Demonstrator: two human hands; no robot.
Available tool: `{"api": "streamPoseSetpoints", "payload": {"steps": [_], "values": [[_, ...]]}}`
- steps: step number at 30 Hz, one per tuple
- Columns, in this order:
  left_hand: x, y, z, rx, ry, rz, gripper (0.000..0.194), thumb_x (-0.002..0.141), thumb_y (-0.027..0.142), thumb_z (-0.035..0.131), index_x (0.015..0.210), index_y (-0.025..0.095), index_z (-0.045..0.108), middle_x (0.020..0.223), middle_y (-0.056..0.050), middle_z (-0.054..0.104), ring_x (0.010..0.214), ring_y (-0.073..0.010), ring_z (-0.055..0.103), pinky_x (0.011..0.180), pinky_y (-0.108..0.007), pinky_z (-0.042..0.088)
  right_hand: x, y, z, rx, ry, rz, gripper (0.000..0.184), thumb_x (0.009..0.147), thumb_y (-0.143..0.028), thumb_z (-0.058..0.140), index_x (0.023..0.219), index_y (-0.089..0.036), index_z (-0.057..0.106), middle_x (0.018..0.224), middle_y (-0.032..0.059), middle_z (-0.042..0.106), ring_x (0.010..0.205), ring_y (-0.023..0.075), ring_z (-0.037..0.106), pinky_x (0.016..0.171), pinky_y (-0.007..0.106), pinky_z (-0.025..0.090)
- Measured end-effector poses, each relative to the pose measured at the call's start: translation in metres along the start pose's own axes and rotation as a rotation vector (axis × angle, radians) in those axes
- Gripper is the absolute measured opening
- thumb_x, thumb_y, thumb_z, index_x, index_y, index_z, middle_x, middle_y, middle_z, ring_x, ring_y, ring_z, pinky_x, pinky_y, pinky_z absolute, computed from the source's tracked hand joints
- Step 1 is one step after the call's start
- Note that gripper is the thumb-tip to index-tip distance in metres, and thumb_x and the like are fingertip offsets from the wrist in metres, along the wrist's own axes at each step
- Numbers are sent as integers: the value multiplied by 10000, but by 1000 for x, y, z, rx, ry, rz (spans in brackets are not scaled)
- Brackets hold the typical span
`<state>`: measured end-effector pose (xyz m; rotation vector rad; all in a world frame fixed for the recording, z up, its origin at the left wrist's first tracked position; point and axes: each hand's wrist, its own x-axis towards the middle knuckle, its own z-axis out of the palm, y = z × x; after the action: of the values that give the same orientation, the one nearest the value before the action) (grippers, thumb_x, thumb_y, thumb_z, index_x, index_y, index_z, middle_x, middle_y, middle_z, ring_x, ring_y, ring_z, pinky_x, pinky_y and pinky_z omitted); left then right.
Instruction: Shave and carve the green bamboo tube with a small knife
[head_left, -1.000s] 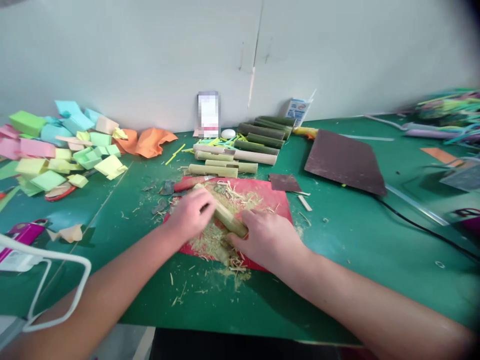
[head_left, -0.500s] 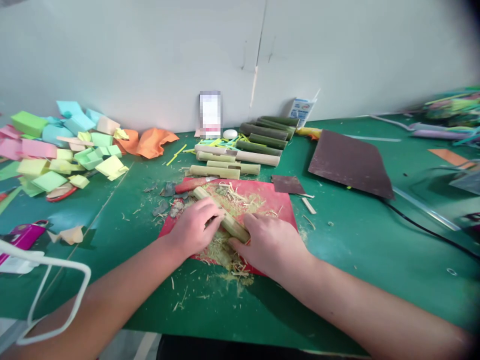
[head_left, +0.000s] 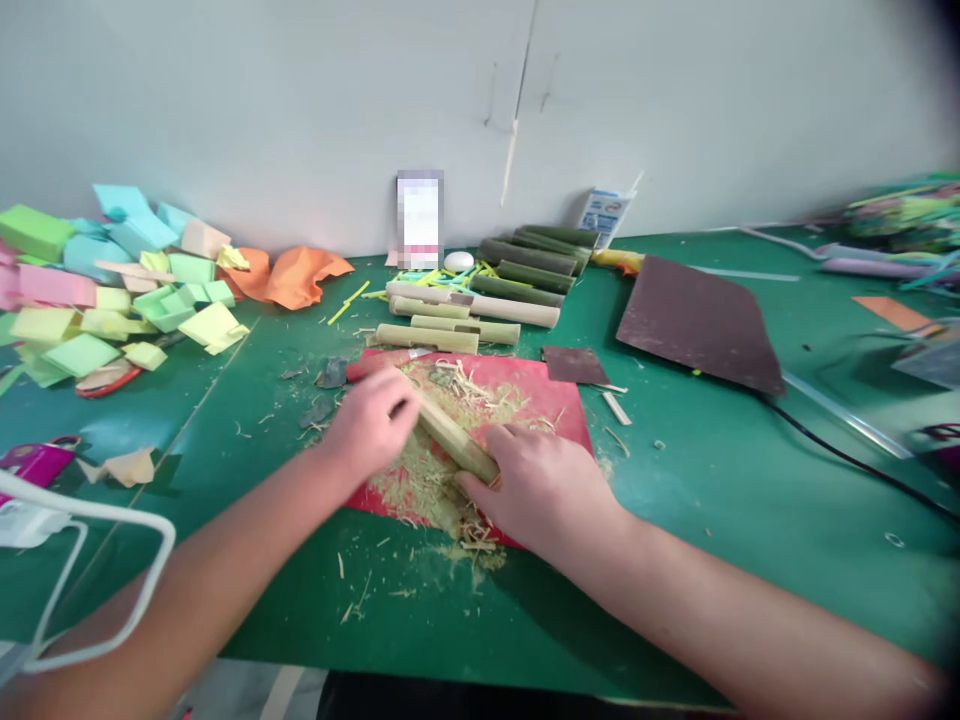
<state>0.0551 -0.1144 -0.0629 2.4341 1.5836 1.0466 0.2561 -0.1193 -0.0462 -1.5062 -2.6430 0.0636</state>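
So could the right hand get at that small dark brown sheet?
Probably yes: the small brown sheet lies just beyond the right hand, with nothing upright between them, though that hand would likely have to release the bamboo piece first.

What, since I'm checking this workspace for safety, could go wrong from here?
The left hand is close to the red handle and might knock it. Loose shavings lie on the red mat and the green table, so they could scatter further. The bamboo tube in the right hand looks round and might slip if that grip loosens.
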Motion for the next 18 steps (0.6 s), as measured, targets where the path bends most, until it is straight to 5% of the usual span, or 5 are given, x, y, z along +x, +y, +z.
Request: {"api": "streamPoseSetpoints", "payload": {"steps": [3, 7, 12, 16, 18], "values": [[0, -1, 1, -98, -147, 43, 142, 880, 163, 486, 769, 156, 574, 764, -25, 561, 726, -132, 525, 672, -257, 425, -1, -1, -1, -19, -16, -12, 233, 759, -432, 560, 769, -199, 552, 701, 24, 631, 601, 191, 596, 484, 287, 209], [1, -10, -1, 44, 73, -64, 184, 860, 168, 512, 678, 158, 540, 698, -15, 532, 672, -137, 494, 649, -275, 409, -1, -2, -3, -34, -20, -4, 230, 770, -424, 553, 784, -195, 559, 697, 20, 621, 611, 194, 603, 486, 285, 216], [-1, -6, 1, -80, -124, 46, 148, 875, 161, 489, 744, 159, 556, 749, -20, 550, 709, -130, 512, 663, -264, 424, -1, -3, -3, -47, -24, -30, 209, 775, -398, 553, 782, -189, 556, 709, 28, 631, 621, 205, 613, 489, 286, 225], [1, -6, 0, 55, 77, -41, 192, 852, 152, 520, 660, 158, 524, 680, -13, 513, 659, -136, 486, 635, -281, 410, -1, -3, -3, -42, -12, -28, 228, 777, -416, 550, 804, -190, 558, 709, 25, 628, 627, 207, 613, 490, 285, 225], [1, -4, 0, 21, 18, -7, 201, 851, 135, 507, 652, 157, 519, 684, -17, 512, 667, -137, 488, 638, -280, 411, 0, -3, -2, -41, -16, -33, 223, 769, -413, 559, 797, -192, 556, 714, 26, 631, 630, 206, 613, 492, 285, 222]]}}
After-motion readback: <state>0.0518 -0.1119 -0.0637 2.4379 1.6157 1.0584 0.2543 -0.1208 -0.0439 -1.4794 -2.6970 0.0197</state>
